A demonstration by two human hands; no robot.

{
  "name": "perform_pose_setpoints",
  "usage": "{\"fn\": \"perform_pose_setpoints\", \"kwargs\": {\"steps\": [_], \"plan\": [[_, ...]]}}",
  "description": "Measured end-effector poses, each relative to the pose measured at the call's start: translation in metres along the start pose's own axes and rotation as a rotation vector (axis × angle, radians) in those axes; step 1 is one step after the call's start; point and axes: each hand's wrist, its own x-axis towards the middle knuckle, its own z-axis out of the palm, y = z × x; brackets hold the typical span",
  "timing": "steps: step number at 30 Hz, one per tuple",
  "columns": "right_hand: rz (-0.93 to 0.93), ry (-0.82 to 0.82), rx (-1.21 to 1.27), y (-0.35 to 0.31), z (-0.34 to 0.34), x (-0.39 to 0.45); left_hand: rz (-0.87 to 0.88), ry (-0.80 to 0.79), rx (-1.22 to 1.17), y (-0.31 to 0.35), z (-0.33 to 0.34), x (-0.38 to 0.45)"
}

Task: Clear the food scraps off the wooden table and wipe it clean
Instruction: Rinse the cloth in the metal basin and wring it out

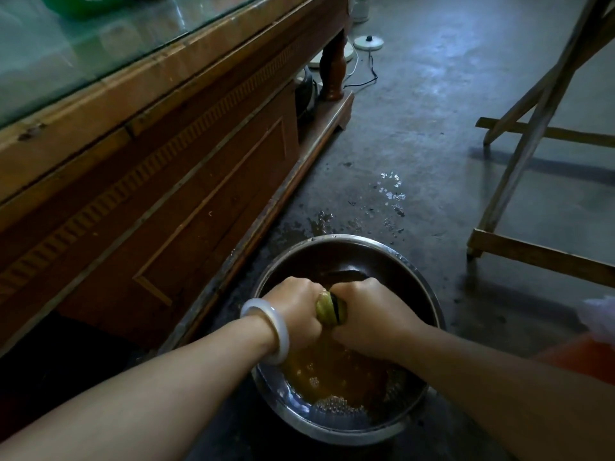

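Note:
A twisted yellow-green cloth (330, 308) with a dark stripe is held between both fists above a metal basin (346, 242) on the floor. My left hand (294, 309), with a white bangle on the wrist, grips the cloth's left end. My right hand (371, 319) grips its right end. Brownish, bubbly water (336, 380) fills the basin below the cloth. The wooden table (143, 104) with a glass top stands to the left, its top edge running up to the far right corner.
Water splashes (387, 197) lie on the grey concrete floor beyond the basin. A folding wooden frame (519, 168) stands at the right. A white round base with a cord (367, 43) and a dark pot (304, 94) sit by the table's far leg.

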Motion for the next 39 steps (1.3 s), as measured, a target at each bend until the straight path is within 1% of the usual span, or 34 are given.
{"fn": "perform_pose_setpoints", "kwargs": {"steps": [4, 6, 8, 10, 12, 15, 20, 23, 25, 27, 28, 29, 30, 31, 32, 33, 34, 35, 36, 37, 38, 39], "plan": [[-0.217, 0.108, -0.207, 0.017, 0.004, 0.005, -0.073, -0.095, -0.314, 0.002, 0.008, 0.000], [-0.296, 0.187, -0.261, 0.025, 0.005, 0.009, -0.100, -0.147, -0.471, 0.004, 0.008, 0.001], [-0.409, 0.296, -0.344, 0.032, 0.005, 0.014, -0.170, -0.214, -0.582, 0.007, 0.004, 0.000], [-0.467, 0.376, -0.365, 0.036, 0.004, 0.016, -0.263, -0.304, -0.670, 0.011, -0.001, -0.003], [-0.516, 0.413, -0.360, 0.039, 0.003, 0.019, -0.333, -0.406, -0.829, 0.015, -0.005, -0.007], [-0.587, 0.476, -0.348, 0.040, -0.002, 0.022, -0.342, -0.548, -1.041, 0.017, -0.008, -0.011], [-0.687, 0.551, -0.355, 0.037, -0.011, 0.023, -0.316, -0.690, -1.199, 0.014, -0.008, -0.012], [-0.719, 0.599, -0.356, 0.039, -0.006, 0.024, -0.295, -0.730, -1.155, 0.012, -0.013, -0.011], [-0.708, 0.570, -0.398, 0.040, -0.002, 0.022, -0.318, -0.684, -1.058, 0.006, -0.017, -0.007], [-0.671, 0.495, -0.487, 0.041, 0.002, 0.020, -0.356, -0.570, -1.008, 0.000, -0.023, -0.003], [-0.600, 0.459, -0.488, 0.039, 0.002, 0.020, -0.356, -0.496, -0.997, -0.001, -0.026, 0.000], [-0.480, 0.430, -0.420, 0.036, 0.002, 0.020, -0.351, -0.400, -1.017, -0.001, -0.028, 0.002], [-0.322, 0.399, -0.267, 0.031, 0.001, 0.019, -0.361, -0.269, -1.057, -0.001, -0.030, 0.005], [-0.152, 0.359, -0.034, 0.025, 0.000, 0.019, -0.366, -0.103, -1.064, -0.001, -0.030, 0.007], [0.012, 0.299, 0.250, 0.021, -0.002, 0.021, -0.338, 0.091, -0.981, -0.002, -0.029, 0.009], [0.156, 0.215, 0.566, 0.017, -0.005, 0.023, -0.262, 0.243, -0.797, -0.002, -0.029, 0.010], [0.283, 0.102, 0.854, 0.015, -0.010, 0.024, -0.146, 0.338, -0.567, -0.001, -0.029, 0.009], [0.375, -0.024, 1.068, 0.015, -0.012, 0.025, -0.007, 0.391, -0.332, -0.002, -0.028, 0.005], [0.434, -0.138, 1.225, 0.016, -0.015, 0.024, 0.128, 0.409, -0.115, -0.003, -0.027, 0.003], [0.475, -0.248, 1.338, 0.017, -0.018, 0.024, 0.245, 0.405, 0.051, -0.006, -0.026, 0.002], [0.495, -0.356, 1.402, 0.018, -0.022, 0.022, 0.340, 0.400, 0.159, -0.009, -0.025, 0.001], [0.498, -0.451, 1.415, 0.018, -0.025, 0.019, 0.421, 0.408, 0.208, -0.012, -0.024, 0.002]]}}
